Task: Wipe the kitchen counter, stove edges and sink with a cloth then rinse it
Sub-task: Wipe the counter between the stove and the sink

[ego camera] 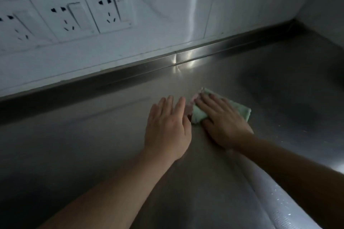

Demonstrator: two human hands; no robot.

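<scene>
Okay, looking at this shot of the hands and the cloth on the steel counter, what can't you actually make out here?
Head view:
- Cloth: mostly covered by the right hand; its full shape is hidden.
- Left hand: whether its palm touches the counter cannot be told.
- Leftmost wall socket: cut off by the left edge.
- Stove and sink: not recognisable; the right side is dark.

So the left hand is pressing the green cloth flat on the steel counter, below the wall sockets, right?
Not quite: the head view shows the right hand pressing the green cloth flat on the steel counter. The left hand lies open beside it. The wall sockets are above, as you said.
</scene>
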